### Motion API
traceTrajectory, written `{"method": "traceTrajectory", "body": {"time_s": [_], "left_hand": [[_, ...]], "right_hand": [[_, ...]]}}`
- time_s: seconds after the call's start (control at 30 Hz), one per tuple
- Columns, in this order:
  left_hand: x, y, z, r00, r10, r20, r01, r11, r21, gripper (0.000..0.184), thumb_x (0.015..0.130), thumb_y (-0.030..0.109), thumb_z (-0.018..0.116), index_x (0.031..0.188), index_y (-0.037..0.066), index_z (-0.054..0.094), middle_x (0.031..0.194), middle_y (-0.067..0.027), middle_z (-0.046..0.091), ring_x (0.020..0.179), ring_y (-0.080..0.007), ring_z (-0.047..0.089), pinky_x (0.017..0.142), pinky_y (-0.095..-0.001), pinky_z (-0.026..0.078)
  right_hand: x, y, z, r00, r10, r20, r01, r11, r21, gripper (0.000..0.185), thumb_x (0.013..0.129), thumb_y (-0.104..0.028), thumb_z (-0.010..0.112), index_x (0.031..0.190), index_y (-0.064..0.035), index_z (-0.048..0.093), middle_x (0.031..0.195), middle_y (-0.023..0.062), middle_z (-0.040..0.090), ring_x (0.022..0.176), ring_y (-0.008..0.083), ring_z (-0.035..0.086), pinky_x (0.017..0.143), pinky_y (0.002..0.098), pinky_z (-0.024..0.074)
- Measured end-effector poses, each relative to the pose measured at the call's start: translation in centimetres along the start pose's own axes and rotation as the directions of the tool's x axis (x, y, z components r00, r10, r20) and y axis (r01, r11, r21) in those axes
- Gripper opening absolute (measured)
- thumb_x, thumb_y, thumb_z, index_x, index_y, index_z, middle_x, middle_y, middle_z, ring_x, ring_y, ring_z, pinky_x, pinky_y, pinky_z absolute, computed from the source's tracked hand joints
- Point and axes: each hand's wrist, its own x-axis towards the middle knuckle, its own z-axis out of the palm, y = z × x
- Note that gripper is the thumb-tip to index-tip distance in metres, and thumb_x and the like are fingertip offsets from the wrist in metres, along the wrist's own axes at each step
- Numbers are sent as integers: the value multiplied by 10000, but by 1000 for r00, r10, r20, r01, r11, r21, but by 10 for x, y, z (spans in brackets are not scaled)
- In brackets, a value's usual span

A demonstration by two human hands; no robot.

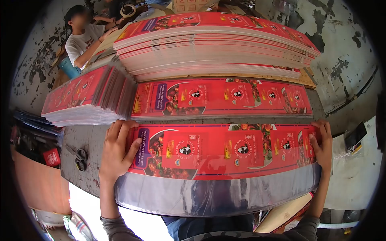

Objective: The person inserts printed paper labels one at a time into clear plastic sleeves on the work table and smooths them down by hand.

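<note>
A long red printed cardboard strip with panda logos and food pictures lies across the front of the table. Clear plastic sleeves sit under and around its near edge, reaching toward my body. My left hand grips the left end, thumb on the printed face and fingers round the far corner. At the other end, my right hand holds the strip the same way. Just beyond, a low stack of sleeved red strips lies parallel to it. How far the near strip is inside its sleeve I cannot tell.
A tall stack of red strips rises at the back on a wooden board. Plastic-wrapped strips are piled at left. Black-handled scissors lie on the grey table. Another person sits at the back left.
</note>
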Motion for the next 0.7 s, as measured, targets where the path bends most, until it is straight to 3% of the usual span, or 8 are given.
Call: {"method": "traceTrajectory", "body": {"time_s": [0.7], "left_hand": [[-3,-2,2,999,6,-31,-5,1000,11,289,837,182,592,1070,18,545,1016,-139,550,955,-329,528,860,-412,391]], "right_hand": [[-1,1,1,1000,-2,-18,2,1000,7,308,820,-161,614,1087,-12,575,1099,161,506,1029,336,526,890,376,407]]}}
